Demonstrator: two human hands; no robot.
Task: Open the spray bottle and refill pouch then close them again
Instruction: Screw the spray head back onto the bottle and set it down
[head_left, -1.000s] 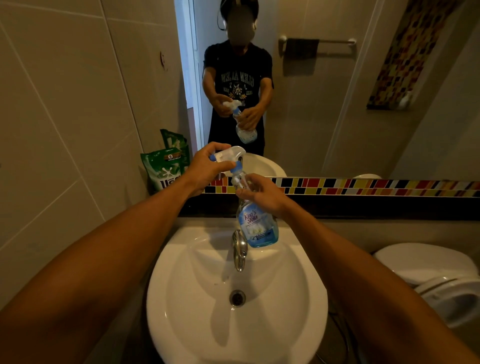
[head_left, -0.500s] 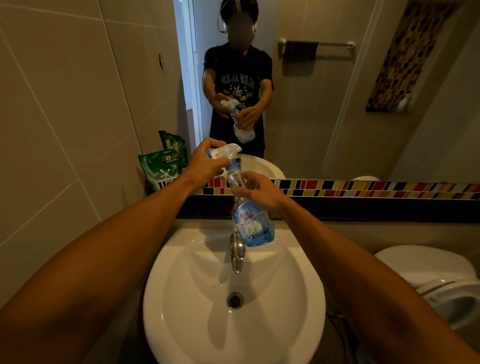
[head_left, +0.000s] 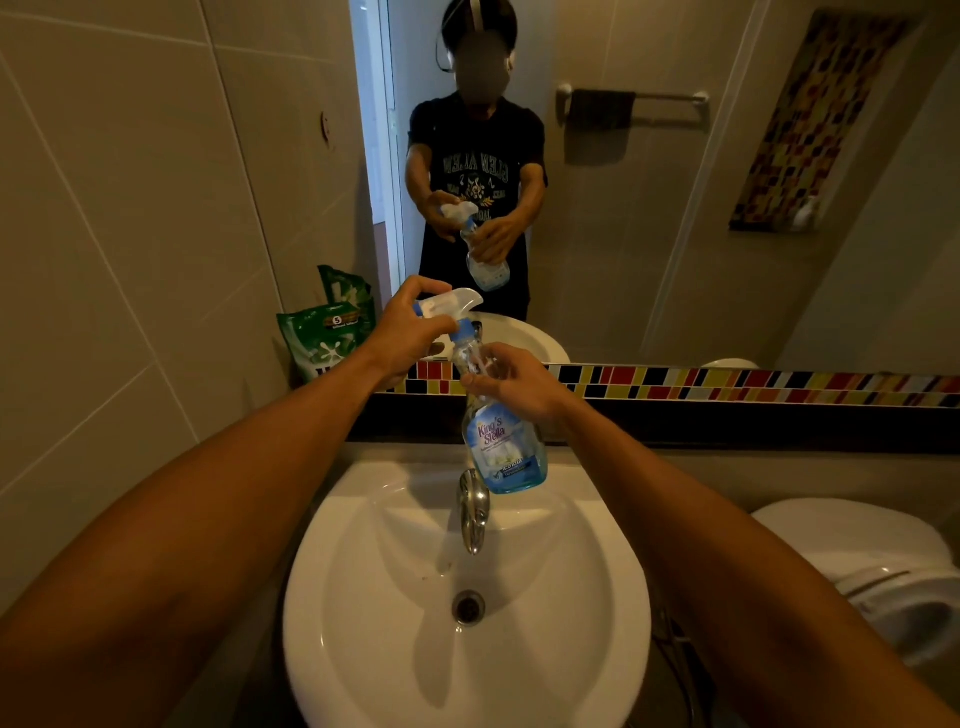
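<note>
A clear spray bottle (head_left: 501, 447) with blue liquid and a blue-white label hangs tilted above the sink. My right hand (head_left: 511, 382) grips its neck and shoulder. My left hand (head_left: 410, 332) wraps the white trigger head (head_left: 449, 301) and its blue collar at the top. The head sits on the bottle's neck; whether it is screwed tight I cannot tell. A green refill pouch (head_left: 324, 340) stands upright against the tiled wall, left of the sink, untouched.
A white basin (head_left: 395, 649) with a chrome tap (head_left: 471, 512) lies right under the bottle. A mirror behind shows a person holding the bottle. A white toilet (head_left: 883, 566) stands at the right. A coloured tile strip (head_left: 727, 384) runs under the mirror.
Both hands and the bottle have shifted slightly left. My left hand has turned a little around the trigger head. The pouch has not moved.
</note>
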